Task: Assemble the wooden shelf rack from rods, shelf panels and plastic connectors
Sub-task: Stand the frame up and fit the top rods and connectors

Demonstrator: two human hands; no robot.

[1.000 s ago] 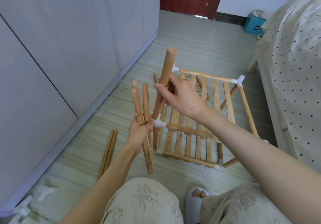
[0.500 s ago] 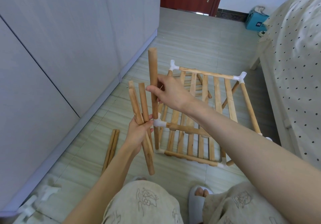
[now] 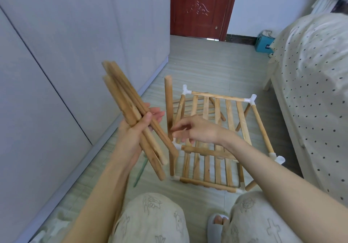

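The step in hand appears to be fitting the upright posts onto the second tier of the half-built wooden shelf rack (image 3: 212, 141), which stands on the pale tiled floor (image 3: 211, 69) just in front of the person's knees. One round, pale-brown wooden rod (image 3: 168, 103) stands upright in the white plastic corner connector (image 3: 176, 145) at the rack's near left corner. The right hand (image 3: 195, 129) hovers just beside that rod with its fingers loosely spread and nothing in them; whether a fingertip touches the rod I cannot tell. The left hand (image 3: 138, 127) grips a bundle of spare round wooden rods (image 3: 131, 110), tilted up toward the grey cabinet wall (image 3: 75, 45). The next move, as I judge it, calls for drawing one rod from the bundle and pressing its end straight down into an open socket, such as the white three-way connector (image 3: 252, 99) at the far right corner. The rods look smooth, plain-grained and uniformly cylindrical; the flat wooden slats (image 3: 207, 167) of the shelf panels are thin and evenly spaced; the connectors look glossy and hard.
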